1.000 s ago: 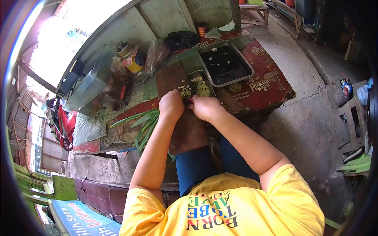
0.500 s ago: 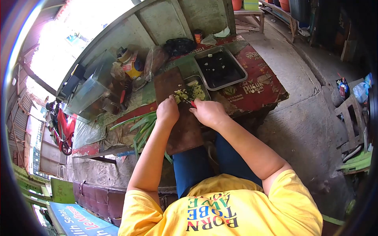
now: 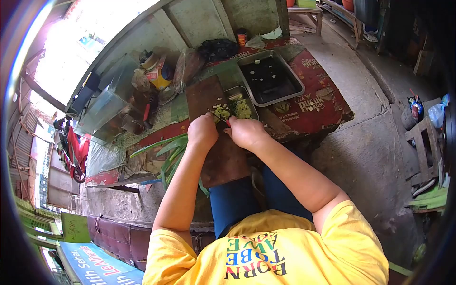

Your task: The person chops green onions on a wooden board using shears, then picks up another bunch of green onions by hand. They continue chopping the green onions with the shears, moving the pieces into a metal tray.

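My right hand point(image 3: 246, 133) is closed round the red handle of a knife point(image 3: 228, 123), over the right edge of a wooden board point(image 3: 223, 161). My left hand point(image 3: 203, 130) is closed on green onions, whose long leaves point(image 3: 173, 152) trail out to its left and below. Chopped green pieces point(image 3: 221, 112) lie on the board just beyond my fingers. More chopped pieces fill part of a small metal tray point(image 3: 255, 113) against the board's right side. The knife's blade is mostly hidden between my hands.
A larger dark tray point(image 3: 300, 92) with a few pale bits stands on the table point(image 3: 332, 107) behind the small one. At the left are a clear plastic box point(image 3: 107, 116), a red-handled tool point(image 3: 147, 112) and bags. A dark bag point(image 3: 217, 49) and a red can point(image 3: 242, 36) sit at the back.
My right hand and the knife have moved slightly left, closer to my left hand. The chopped pieces on the board now lie more spread beside the small tray. The whole view has shifted a little.
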The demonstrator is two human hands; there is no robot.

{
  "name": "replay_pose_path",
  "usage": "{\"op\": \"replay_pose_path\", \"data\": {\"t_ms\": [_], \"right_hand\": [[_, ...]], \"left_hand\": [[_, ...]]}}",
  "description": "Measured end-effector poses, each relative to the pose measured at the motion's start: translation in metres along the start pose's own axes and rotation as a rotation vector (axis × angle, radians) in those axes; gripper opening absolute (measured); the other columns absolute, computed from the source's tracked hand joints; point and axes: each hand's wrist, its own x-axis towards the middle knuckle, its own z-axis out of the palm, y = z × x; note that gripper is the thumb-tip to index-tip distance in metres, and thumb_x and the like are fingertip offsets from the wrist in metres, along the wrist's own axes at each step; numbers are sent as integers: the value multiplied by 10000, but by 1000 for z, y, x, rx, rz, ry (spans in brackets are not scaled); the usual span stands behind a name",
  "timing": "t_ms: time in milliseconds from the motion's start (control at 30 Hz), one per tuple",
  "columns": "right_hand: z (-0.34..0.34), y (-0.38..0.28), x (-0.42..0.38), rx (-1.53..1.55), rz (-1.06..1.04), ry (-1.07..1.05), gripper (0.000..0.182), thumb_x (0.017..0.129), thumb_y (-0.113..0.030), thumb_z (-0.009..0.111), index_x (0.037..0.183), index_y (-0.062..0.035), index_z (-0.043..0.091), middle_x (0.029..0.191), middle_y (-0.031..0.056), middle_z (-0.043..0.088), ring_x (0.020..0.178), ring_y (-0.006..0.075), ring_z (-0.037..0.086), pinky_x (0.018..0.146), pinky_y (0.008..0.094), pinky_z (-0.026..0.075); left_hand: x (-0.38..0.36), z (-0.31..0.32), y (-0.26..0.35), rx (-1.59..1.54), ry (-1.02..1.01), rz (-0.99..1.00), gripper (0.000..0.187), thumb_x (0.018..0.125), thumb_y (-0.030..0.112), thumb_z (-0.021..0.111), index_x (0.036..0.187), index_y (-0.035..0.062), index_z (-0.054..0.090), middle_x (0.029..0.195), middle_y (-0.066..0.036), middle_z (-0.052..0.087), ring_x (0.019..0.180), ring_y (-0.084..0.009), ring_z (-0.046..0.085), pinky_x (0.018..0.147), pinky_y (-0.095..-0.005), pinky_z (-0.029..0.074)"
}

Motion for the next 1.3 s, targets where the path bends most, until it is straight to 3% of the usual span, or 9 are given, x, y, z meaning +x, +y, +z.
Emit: {"op": "replay_pose_path", "data": {"t_ms": [133, 200, 467, 633, 1033, 1300], "right_hand": [[-16, 3, -17, 0, -16, -17, 374, 940, -391, 552, 1040, -31, 570, 837, 171, 694, 828, 367, 682, 730, 492, 528], [-27, 3, -32, 22, -18, -88, 378, 939, -390, 558, 1031, -23, 570, 838, 178, 691, 824, 374, 679, 734, 494, 526], [-6, 8, -10, 20, -25, -104, 388, 941, -379, 558, 1022, 0, 561, 858, 203, 682, 834, 383, 672, 732, 494, 518], [-24, 16, -46, 29, -12, -155, 392, 945, -378, 548, 1036, 3, 558, 882, 205, 682, 859, 381, 668, 746, 494, 516], [-33, -1, -38, -16, -39, -45, 393, 943, -392, 551, 1005, -4, 566, 783, 186, 683, 782, 382, 679, 692, 498, 525], [-7, -2, -7, -19, -32, -94, 412, 947, -397, 542, 1020, 8, 558, 875, 190, 692, 855, 378, 674, 744, 497, 521]], "left_hand": [[-7, 0, -6, -50, 58, 32, 218, 806, 100, 625, 1010, 25, 631, 931, -179, 687, 911, -364, 666, 783, -447, 536], [-10, 6, -9, -123, 101, -30, 288, 798, 193, 690, 1036, 35, 651, 989, -189, 674, 973, -369, 632, 847, -459, 499], [-11, 2, -6, -147, 85, -47, 281, 810, 186, 685, 1041, 30, 649, 1015, -190, 668, 990, -367, 630, 860, -446, 500], [-9, 6, -5, -101, 69, -109, 300, 817, 192, 688, 1067, 36, 635, 1021, -194, 668, 989, -368, 634, 852, -449, 505], [-7, 2, -3, -23, 68, -7, 229, 824, 157, 652, 1009, 28, 610, 968, -184, 671, 921, -371, 661, 792, -453, 529], [-8, 3, -3, -17, 72, -1, 220, 817, 142, 644, 998, 24, 602, 969, -182, 674, 920, -359, 667, 789, -437, 535]]}}
